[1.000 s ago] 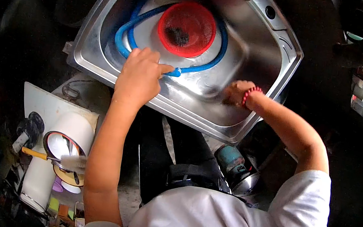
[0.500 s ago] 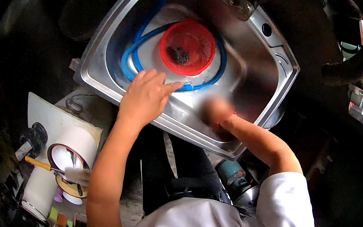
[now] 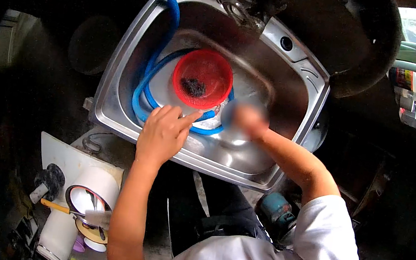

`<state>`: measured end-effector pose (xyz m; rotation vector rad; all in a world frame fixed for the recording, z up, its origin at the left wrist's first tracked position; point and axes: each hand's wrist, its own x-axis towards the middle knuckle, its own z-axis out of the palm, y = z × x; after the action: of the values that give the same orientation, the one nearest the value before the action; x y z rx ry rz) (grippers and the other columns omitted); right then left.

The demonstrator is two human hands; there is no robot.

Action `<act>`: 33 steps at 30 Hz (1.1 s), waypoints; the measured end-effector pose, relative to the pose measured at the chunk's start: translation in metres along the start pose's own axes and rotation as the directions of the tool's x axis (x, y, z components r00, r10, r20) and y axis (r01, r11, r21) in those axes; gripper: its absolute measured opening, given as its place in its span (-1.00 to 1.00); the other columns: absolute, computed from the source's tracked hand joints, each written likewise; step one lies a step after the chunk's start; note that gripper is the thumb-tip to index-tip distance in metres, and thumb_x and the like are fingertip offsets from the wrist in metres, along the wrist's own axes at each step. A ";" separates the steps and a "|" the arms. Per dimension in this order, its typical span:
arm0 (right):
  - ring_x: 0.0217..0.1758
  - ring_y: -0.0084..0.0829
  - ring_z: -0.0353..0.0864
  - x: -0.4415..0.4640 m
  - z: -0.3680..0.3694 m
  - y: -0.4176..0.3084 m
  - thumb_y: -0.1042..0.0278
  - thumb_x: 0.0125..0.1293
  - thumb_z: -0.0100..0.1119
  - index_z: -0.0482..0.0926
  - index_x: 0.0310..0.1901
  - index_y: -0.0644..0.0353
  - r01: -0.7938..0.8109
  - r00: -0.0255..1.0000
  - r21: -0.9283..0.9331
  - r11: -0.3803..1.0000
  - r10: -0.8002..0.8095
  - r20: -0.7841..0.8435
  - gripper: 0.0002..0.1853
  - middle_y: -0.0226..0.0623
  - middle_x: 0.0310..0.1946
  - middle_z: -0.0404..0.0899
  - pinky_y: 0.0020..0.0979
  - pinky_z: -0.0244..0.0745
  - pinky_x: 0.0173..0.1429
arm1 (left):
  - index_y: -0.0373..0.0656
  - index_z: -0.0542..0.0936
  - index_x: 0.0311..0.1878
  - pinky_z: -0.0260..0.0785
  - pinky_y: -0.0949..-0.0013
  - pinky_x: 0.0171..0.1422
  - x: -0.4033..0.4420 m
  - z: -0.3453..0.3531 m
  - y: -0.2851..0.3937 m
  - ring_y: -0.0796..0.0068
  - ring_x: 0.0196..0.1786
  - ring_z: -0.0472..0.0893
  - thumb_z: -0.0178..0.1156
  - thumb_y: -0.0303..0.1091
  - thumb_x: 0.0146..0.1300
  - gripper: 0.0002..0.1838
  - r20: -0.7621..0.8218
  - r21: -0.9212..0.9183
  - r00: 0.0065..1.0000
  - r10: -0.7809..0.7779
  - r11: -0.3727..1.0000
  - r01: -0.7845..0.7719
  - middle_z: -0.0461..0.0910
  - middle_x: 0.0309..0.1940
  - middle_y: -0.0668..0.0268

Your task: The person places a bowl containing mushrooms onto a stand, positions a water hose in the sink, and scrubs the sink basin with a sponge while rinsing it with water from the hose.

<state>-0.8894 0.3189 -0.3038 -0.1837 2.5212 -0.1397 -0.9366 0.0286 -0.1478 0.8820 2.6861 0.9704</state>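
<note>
Inside the steel sink (image 3: 301,108), a red mesh strainer basket (image 3: 229,82) sits with a small dark clump (image 3: 192,87) at its bottom. A blue corrugated hose (image 3: 140,100) loops around the basket. My left hand (image 3: 160,134) is closed around the hose near its end, just below the basket, with the index finger stretched along it. Clear water (image 3: 217,109) shows at the hose's tip. To the right, my right hand (image 3: 249,120) is low over the sink floor beside the basket. Blur covers its fingers and anything in them.
A faucet (image 3: 245,15) stands at the sink's back edge. At lower left are a white board (image 3: 58,154), a white cylindrical container (image 3: 104,184) with utensils, and a yellow-handled tool (image 3: 55,206). A teal canister (image 3: 276,207) is below the sink. Bottles (image 3: 414,82) stand at far right.
My view has shifted, so the sink appears lower. My right hand has moved leftward and farther into the sink, nearer the basket. The left hand stays on the hose.
</note>
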 end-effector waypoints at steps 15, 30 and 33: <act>-0.01 -0.26 0.54 -0.010 -0.091 0.033 0.26 0.30 -0.06 0.57 -0.12 0.06 0.478 0.877 -0.244 0.844 -0.445 0.180 -0.76 -0.25 -0.14 0.55 -0.24 0.51 -0.02 | 0.06 0.65 -0.02 0.34 0.23 -0.13 -0.001 -0.005 0.003 0.28 -0.34 0.46 0.20 -0.46 0.04 -0.62 0.001 -0.048 1.000 -0.014 0.999 0.014 0.38 -0.53 0.29; -0.07 -0.30 0.53 -0.139 -0.137 0.014 0.31 0.13 0.08 0.65 -0.37 0.08 0.073 0.990 -0.216 0.974 -0.044 0.135 -0.85 -0.26 -0.25 0.52 -0.34 0.54 -0.10 | 0.09 0.67 -0.05 0.33 0.23 -0.07 -0.003 -0.006 0.009 0.27 -0.31 0.49 0.22 -0.39 0.04 -0.66 0.046 -0.049 0.999 -0.028 0.998 0.030 0.43 -0.52 0.31; -0.12 -0.22 0.53 -0.172 -0.054 0.002 0.27 0.17 0.09 0.62 -0.31 0.13 0.064 0.996 -0.047 0.997 -0.067 -0.052 -0.83 -0.19 -0.33 0.48 -0.29 0.52 -0.10 | 0.08 0.67 -0.06 0.31 0.26 -0.16 -0.002 -0.006 0.008 0.27 -0.35 0.46 0.24 -0.40 0.03 -0.66 0.023 -0.059 1.000 0.011 0.998 -0.010 0.42 -0.53 0.30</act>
<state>-0.7817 0.3517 -0.1629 -0.2844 2.5745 -0.1153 -0.9334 0.0292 -0.1385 0.8909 2.6224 1.0291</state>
